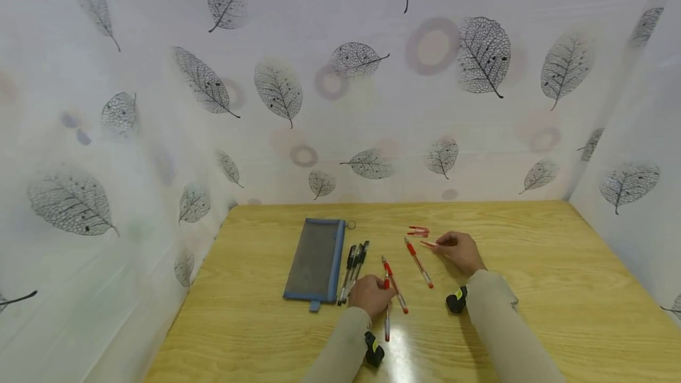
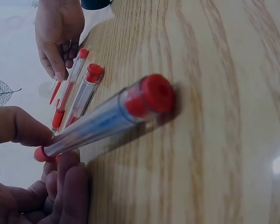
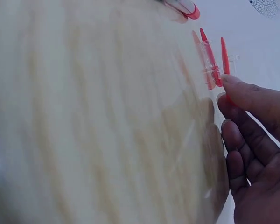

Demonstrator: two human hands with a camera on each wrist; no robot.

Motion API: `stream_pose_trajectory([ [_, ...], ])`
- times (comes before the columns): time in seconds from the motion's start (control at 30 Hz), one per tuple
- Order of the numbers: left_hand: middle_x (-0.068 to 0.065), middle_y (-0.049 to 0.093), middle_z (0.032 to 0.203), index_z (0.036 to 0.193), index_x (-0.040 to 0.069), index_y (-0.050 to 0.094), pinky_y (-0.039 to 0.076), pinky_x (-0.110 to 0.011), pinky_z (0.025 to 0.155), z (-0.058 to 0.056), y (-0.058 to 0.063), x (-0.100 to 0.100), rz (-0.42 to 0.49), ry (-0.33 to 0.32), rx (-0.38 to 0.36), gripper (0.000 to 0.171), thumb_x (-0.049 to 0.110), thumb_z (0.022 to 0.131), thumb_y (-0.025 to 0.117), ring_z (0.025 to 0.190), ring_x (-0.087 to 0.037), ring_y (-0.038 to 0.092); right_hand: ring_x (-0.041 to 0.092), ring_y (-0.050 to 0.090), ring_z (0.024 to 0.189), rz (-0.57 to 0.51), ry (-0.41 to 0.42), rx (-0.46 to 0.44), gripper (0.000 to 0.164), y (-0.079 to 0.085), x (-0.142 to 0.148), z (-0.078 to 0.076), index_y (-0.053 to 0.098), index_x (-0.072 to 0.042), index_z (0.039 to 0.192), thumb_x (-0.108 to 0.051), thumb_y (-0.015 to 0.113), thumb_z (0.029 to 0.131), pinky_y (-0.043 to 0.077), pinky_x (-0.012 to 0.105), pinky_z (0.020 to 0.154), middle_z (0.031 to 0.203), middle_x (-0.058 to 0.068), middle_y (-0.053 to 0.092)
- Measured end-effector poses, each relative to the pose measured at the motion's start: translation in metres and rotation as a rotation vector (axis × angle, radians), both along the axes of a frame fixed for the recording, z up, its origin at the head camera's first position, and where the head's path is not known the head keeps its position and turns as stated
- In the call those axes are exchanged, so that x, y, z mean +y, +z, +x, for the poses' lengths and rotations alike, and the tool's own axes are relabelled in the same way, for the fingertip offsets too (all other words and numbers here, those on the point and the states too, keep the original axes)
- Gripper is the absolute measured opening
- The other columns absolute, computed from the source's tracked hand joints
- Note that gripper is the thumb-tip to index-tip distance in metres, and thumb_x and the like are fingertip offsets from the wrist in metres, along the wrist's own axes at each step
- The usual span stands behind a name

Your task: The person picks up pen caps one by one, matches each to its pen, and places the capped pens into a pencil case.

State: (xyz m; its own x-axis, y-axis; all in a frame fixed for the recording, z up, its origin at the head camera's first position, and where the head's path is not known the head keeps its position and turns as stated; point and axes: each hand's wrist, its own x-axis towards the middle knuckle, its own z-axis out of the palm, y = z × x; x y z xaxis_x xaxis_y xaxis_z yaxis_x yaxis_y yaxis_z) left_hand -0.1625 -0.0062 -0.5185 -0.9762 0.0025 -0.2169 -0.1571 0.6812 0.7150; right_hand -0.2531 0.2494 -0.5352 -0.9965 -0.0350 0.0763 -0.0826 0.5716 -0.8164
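Observation:
My left hand [image 1: 370, 295] pinches a red gel pen [image 2: 105, 120] between thumb and fingers, its red end toward the wrist camera. Just right of that hand, another red pen [image 1: 400, 295] lies on the wooden table, and a third red pen [image 1: 419, 263] is farther right. My right hand [image 1: 460, 252] holds a clear and red pen cap [image 3: 225, 55] by thumb and forefinger, low over the tabletop. Beyond it, other red pen caps [image 1: 418, 231] lie close together; in the right wrist view a neighbouring cap [image 3: 211, 58] shows beside the held one.
Left of the left hand lie several black pens [image 1: 357, 262], side by side. Next to them is a grey mesh pouch [image 1: 315, 259] with blue edging and a ring at its top corner. Leaf-patterned sheeting [image 1: 372, 105] encloses the table's back and sides.

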Motion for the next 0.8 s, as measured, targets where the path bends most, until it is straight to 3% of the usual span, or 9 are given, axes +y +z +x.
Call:
stream_pose_trajectory([
  [0.33, 0.002, 0.064, 0.081, 0.091, 0.007, 0.070, 0.049, -0.034, 0.064, 0.002, 0.001, -0.005, 0.101, -0.018, 0.023, 0.018, 0.024, 0.085, 0.070, 0.072, -0.013, 0.057, 0.023, 0.062, 0.092, -0.072, -0.015, -0.053, 0.021, 0.000, 0.001, 0.009, 0.071, 0.002, 0.103, -0.014, 0.070, 0.090, 0.048, 0.037, 0.082, 0.099, 0.013, 0.070],
  [0.63, 0.000, 0.061, 0.082, 0.107, 0.004, 0.063, 0.049, -0.027, 0.047, 0.005, -0.007, -0.010, 0.377, -0.006, -0.027, 0.018, 0.014, 0.091, 0.062, 0.053, -0.012, 0.055, 0.017, 0.062, 0.094, -0.158, -0.015, -0.049, 0.028, 0.001, 0.005, 0.017, 0.068, 0.003, 0.110, -0.017, 0.069, 0.091, 0.049, 0.025, 0.079, 0.104, 0.015, 0.069],
  [0.8, 0.000, 0.060, 0.081, 0.108, 0.004, 0.062, 0.046, -0.025, 0.045, 0.008, -0.006, -0.014, 0.416, -0.032, 0.011, 0.018, 0.013, 0.093, 0.060, 0.050, -0.010, 0.052, 0.008, 0.062, 0.090, -0.234, 0.008, -0.059, 0.032, 0.003, 0.004, 0.024, 0.065, 0.006, 0.115, -0.016, 0.067, 0.092, 0.049, 0.020, 0.077, 0.107, 0.018, 0.068],
])
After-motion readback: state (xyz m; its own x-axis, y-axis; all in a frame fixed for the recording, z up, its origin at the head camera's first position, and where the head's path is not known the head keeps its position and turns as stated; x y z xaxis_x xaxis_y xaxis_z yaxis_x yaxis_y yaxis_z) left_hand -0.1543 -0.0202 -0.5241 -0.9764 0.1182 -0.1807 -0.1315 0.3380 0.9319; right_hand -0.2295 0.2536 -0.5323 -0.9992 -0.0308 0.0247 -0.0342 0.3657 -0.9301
